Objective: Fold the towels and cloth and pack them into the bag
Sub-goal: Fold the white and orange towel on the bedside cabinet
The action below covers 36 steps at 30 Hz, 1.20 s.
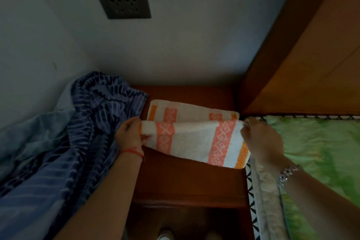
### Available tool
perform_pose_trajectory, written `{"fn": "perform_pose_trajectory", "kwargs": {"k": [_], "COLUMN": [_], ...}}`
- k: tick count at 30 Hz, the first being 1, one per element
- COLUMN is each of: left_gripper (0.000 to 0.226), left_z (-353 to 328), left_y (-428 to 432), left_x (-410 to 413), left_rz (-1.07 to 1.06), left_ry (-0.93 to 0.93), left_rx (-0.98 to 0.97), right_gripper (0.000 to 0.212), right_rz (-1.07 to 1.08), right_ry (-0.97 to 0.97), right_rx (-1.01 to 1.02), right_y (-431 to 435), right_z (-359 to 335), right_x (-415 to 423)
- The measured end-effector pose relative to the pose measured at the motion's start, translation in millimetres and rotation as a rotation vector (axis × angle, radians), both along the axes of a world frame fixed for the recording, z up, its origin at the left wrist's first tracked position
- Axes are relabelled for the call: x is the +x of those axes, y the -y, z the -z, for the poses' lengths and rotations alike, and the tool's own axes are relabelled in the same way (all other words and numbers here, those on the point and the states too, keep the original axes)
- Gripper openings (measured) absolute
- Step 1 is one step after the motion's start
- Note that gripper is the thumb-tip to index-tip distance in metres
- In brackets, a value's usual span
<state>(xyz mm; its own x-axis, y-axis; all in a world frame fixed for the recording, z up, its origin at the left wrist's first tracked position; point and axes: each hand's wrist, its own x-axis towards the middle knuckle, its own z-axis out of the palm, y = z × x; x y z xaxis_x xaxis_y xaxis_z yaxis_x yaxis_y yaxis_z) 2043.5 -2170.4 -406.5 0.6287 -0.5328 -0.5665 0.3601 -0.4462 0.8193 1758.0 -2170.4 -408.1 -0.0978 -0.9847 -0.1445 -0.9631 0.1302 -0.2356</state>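
2 hands pinch 1 towel [194, 140] on 1 nightstand [187, 179].

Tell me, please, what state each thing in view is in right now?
towel: part-folded; far part flat on the nightstand, near part held up.
left hand: grips the towel's left end.
right hand: pinches the towel's right end.
blue striped cloth: unfolded, crumpled in a heap.
wall socket: nothing plugged in.
green sheet: spread flat.

Bare nightstand [185, 181] front lies open between striped cloth [87, 122] and bed [321, 152]
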Motion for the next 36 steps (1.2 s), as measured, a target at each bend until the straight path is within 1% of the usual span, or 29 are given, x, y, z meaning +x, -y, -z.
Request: {"fn": "perform_pose_trajectory", "kwargs": {"k": [2,5,8,11,13,16,19,21,22,23,25,26,28,30,32,34,36], "left_gripper": [0.010,0.017,0.014,0.007,0.013,0.024,0.016,0.009,0.004,0.005,0.011,0.014,0.017,0.028,0.042,0.057,0.065], "left_z": [-1,5,14,22,26,38,50,60,65,70,80,80,85,94,101,102,102], "left_y": [14,33,52,68,76,85,89,93,94,94,91,86,75,69,68,70,69], "left_x": [-3,-1,4,5,3,2,3,5,5,5,4,0,-6,-10,-11,-12,-11], "left_rz": [0.034,0.138,0.227,0.197,0.129,0.109,0.130,0.156,0.167,0.191,0.292,0.349,0.564,0.910,1.197,1.360,1.438], "left_ry": [-0.037,-0.119,-0.142,-0.190,-0.256,-0.276,-0.261,-0.230,-0.165,-0.031,0.356,0.526,0.728,0.871,0.977,1.004,1.007], "left_rx": [-0.021,-0.058,-0.030,0.057,0.099,0.108,0.088,0.087,0.078,0.075,0.078,0.061,-0.012,-0.035,0.039,0.185,0.279], "right_gripper": [0.020,0.023,0.024,0.025,0.024,0.022,0.021,0.023,0.026,0.031,0.045,0.048,0.047,0.048,0.063,0.075,0.072], "right_rz": [0.021,0.020,-0.021,-0.014,0.008,0.058,0.091,0.108,0.116,0.129,0.152,0.141,0.037,-0.121,-0.251,-0.284,-0.302], "right_ry": [-0.014,-0.065,-0.118,-0.172,-0.172,-0.139,-0.119,-0.066,-0.039,-0.012,0.072,0.138,0.201,0.126,0.011,-0.054,-0.077], "right_rx": [-0.020,-0.022,-0.048,-0.028,0.008,0.013,0.032,0.057,0.076,0.092,0.069,0.027,-0.028,0.025,0.135,0.220,0.249], "right_y": [10,22,32,42,49,57,64,67,68,67,61,57,47,38,33,33,34], "right_z": [6,12,15,20,23,33,45,51,54,58,66,70,77,84,93,104,111], "right_x": [-1,0,4,6,7,11,12,13,13,14,18,21,29,37,43,41,38]}}
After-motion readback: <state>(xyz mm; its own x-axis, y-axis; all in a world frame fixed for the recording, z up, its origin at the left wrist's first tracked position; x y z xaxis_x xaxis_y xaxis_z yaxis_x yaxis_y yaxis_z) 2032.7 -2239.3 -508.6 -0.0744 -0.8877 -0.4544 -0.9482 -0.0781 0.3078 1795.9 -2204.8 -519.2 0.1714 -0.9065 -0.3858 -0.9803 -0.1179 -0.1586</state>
